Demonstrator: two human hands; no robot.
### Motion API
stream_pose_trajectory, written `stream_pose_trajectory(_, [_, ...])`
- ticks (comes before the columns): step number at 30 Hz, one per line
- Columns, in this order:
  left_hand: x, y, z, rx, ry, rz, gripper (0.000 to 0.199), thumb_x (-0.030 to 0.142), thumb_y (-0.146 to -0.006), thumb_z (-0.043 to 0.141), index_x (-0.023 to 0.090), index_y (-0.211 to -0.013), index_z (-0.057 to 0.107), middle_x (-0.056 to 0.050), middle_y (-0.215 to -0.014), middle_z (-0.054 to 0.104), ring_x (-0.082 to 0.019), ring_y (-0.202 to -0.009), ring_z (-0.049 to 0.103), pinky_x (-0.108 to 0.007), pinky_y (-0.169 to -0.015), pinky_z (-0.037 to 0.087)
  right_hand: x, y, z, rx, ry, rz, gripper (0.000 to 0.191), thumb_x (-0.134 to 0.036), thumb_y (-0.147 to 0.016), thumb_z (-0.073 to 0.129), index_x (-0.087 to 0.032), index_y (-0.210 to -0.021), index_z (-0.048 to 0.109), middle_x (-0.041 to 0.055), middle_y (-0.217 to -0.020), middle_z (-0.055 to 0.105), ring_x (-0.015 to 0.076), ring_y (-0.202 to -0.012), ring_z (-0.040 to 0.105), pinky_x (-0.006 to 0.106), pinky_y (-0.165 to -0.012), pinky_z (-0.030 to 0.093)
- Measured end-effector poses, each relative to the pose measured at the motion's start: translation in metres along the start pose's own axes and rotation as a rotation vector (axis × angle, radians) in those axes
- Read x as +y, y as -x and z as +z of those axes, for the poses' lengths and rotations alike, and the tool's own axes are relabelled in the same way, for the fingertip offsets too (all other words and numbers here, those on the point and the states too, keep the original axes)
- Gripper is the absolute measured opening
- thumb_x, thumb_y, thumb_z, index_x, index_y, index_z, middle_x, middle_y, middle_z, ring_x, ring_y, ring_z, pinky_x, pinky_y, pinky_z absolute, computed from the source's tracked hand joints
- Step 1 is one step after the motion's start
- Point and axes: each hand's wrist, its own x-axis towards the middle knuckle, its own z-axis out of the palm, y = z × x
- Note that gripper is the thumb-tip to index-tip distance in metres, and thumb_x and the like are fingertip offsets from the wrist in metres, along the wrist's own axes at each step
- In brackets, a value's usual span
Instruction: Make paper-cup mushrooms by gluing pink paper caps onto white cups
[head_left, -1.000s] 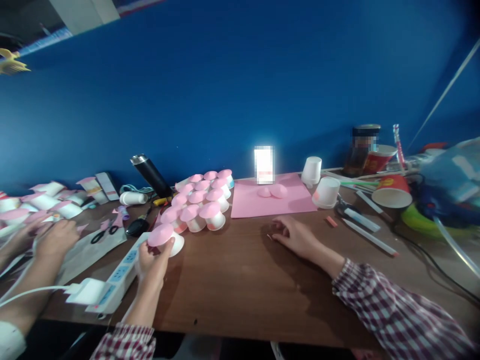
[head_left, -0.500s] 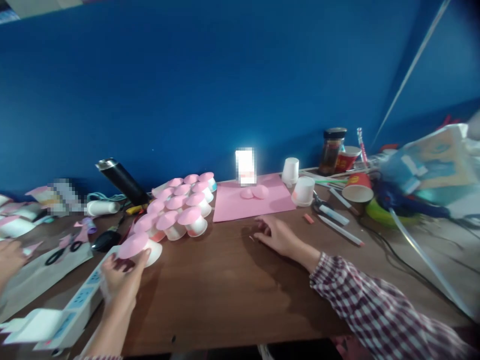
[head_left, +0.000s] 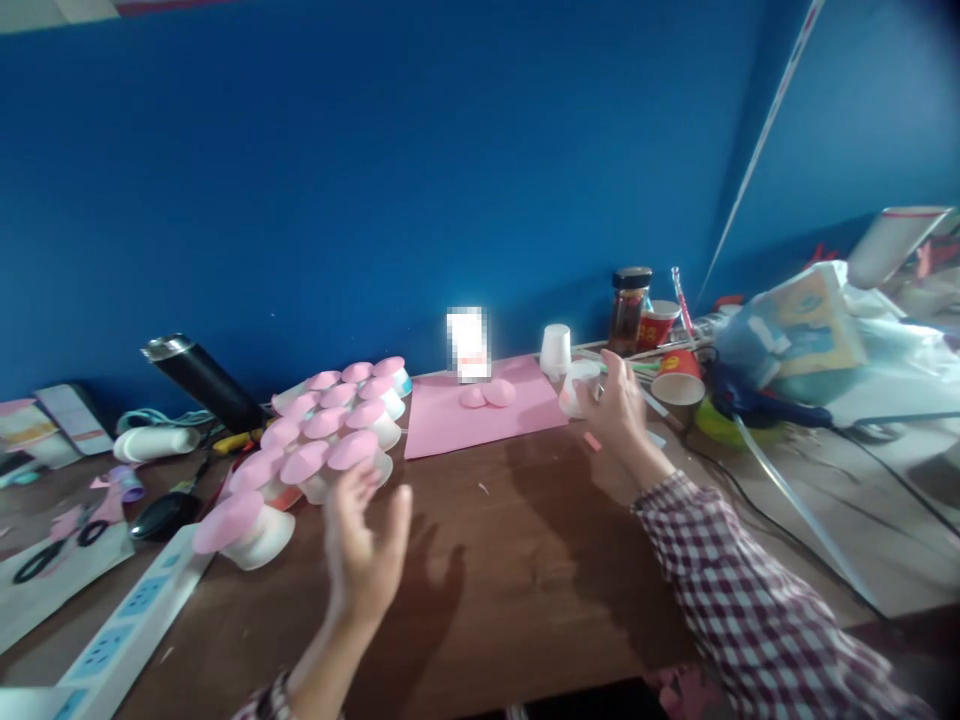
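Observation:
My left hand (head_left: 367, 545) is raised over the brown table, fingers spread and holding nothing. It is nearest the front of a group of white paper cups topped with shallow pink paper cones (head_left: 352, 450). One such cup (head_left: 259, 538) stands at the group's near left end, its pink cone (head_left: 229, 522) tilted to the left. On the other side, my right hand (head_left: 621, 410) reaches to a white upside-down paper cup (head_left: 577, 388), its fingers apart at the cup's right side; whether they touch it I cannot tell. Another white cup (head_left: 556, 348) stands just behind.
A pink sheet (head_left: 442, 430) bears two pink paper pieces (head_left: 487, 393). A power strip (head_left: 112, 630), scissors (head_left: 60, 550), mouse (head_left: 165, 514) and black flask (head_left: 206, 380) lie left. Right are a dark jar (head_left: 630, 310), red cups (head_left: 677, 377) and a blue glue gun (head_left: 757, 400).
My left hand has let go of the pink-topped cup at the near left and moved right. My right hand has risen from the tabletop to the white cup. The view has shifted right.

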Motion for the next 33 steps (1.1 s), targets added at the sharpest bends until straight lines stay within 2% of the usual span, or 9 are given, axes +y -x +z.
stream_pose_trajectory(3, [0.02, 0.016, 0.046, -0.256, 0.017, 0.121, 0.042, 0.029, -0.082, 0.062, 0.018, -0.121, 0.05, -0.012, -0.115, 0.058, -0.023, -0.106, 0.058, -0.043, -0.096, 0.048, 0.01, -0.001, 0.009, -0.065, 0.026, 0.047, 0.063, -0.035, -0.079, 0.057, -0.009, -0.134, 0.04, 0.0216, -0.128, 0.053, 0.0341, -0.117, 0.05, 0.048, -0.096, 0.042])
stream_pose_trajectory(7, [0.04, 0.024, 0.095, -0.458, 0.064, 0.233, 0.029, 0.023, -0.082, 0.059, 0.019, -0.11, 0.055, -0.011, -0.107, 0.06, -0.024, -0.104, 0.058, -0.042, -0.094, 0.048, 0.016, -0.002, 0.019, -0.107, 0.028, 0.042, 0.064, -0.035, -0.078, 0.056, -0.011, -0.135, 0.038, 0.0203, -0.13, 0.053, 0.0356, -0.119, 0.05, 0.048, -0.097, 0.042])
stream_pose_trajectory(11, [0.049, 0.021, 0.134, -0.62, 0.085, 0.239, 0.024, 0.02, -0.081, 0.059, 0.019, -0.105, 0.058, -0.011, -0.105, 0.062, -0.025, -0.103, 0.058, -0.042, -0.095, 0.046, 0.02, -0.003, 0.026, -0.166, 0.025, 0.026, 0.061, -0.03, -0.079, 0.053, -0.011, -0.135, 0.04, 0.0199, -0.13, 0.054, 0.0357, -0.119, 0.051, 0.049, -0.097, 0.043])
stream_pose_trajectory(14, [0.049, 0.017, 0.159, -0.7, 0.144, 0.149, 0.023, 0.018, -0.078, 0.06, 0.019, -0.102, 0.061, -0.013, -0.107, 0.063, -0.028, -0.108, 0.056, -0.046, -0.1, 0.041, 0.02, -0.004, 0.025, -0.16, 0.01, 0.025, 0.059, -0.029, -0.078, 0.054, -0.012, -0.134, 0.042, 0.0188, -0.131, 0.054, 0.035, -0.121, 0.05, 0.048, -0.097, 0.043])
stream_pose_trajectory(18, [0.05, 0.008, 0.184, -0.651, 0.311, -0.099, 0.022, 0.014, -0.073, 0.064, 0.018, -0.095, 0.063, -0.014, -0.104, 0.065, -0.03, -0.109, 0.056, -0.05, -0.104, 0.035, 0.016, -0.003, 0.018, -0.074, -0.105, 0.102, 0.065, -0.035, -0.077, 0.058, -0.013, -0.136, 0.04, 0.0188, -0.128, 0.055, 0.0345, -0.111, 0.056, 0.049, -0.093, 0.045])
stream_pose_trajectory(23, [0.057, -0.007, 0.214, -0.558, 0.451, -0.328, 0.033, 0.023, -0.085, 0.056, 0.015, -0.117, 0.052, -0.012, -0.099, 0.066, -0.024, -0.098, 0.063, -0.043, -0.095, 0.044, 0.01, -0.002, 0.011, -0.004, -0.307, 0.234, 0.072, -0.042, -0.077, 0.059, -0.013, -0.139, 0.036, 0.0147, -0.107, 0.063, 0.0274, -0.085, 0.063, 0.043, -0.077, 0.051])
stream_pose_trajectory(25, [0.06, -0.011, 0.229, -0.537, 0.522, -0.466, 0.038, 0.029, -0.089, 0.051, 0.013, -0.122, 0.047, -0.012, -0.094, 0.066, -0.021, -0.086, 0.066, -0.039, -0.085, 0.05, 0.007, -0.001, 0.01, 0.0, -0.329, 0.224, 0.072, -0.041, -0.077, 0.059, -0.014, -0.139, 0.036, 0.0142, -0.108, 0.063, 0.026, -0.084, 0.063, 0.041, -0.076, 0.051])
stream_pose_trajectory(28, [0.063, -0.012, 0.25, -0.521, 0.605, -0.64, 0.038, 0.034, -0.089, 0.052, 0.011, -0.119, 0.049, -0.013, -0.095, 0.066, -0.019, -0.075, 0.067, -0.034, -0.071, 0.054, 0.006, 0.001, 0.008, 0.002, -0.289, 0.172, 0.071, -0.038, -0.076, 0.061, -0.014, -0.138, 0.038, 0.0156, -0.112, 0.063, 0.0272, -0.089, 0.062, 0.042, -0.079, 0.051])
stream_pose_trajectory(33, [0.062, -0.012, 0.264, -0.496, 0.683, -0.724, 0.04, 0.034, -0.081, 0.064, 0.014, -0.114, 0.055, -0.01, -0.093, 0.068, -0.019, -0.081, 0.066, -0.031, -0.073, 0.053, 0.006, 0.002, 0.007, -0.009, -0.249, 0.166, 0.071, -0.034, -0.075, 0.061, -0.012, -0.139, 0.038, 0.0181, -0.118, 0.061, 0.0301, -0.099, 0.061, 0.046, -0.086, 0.049])
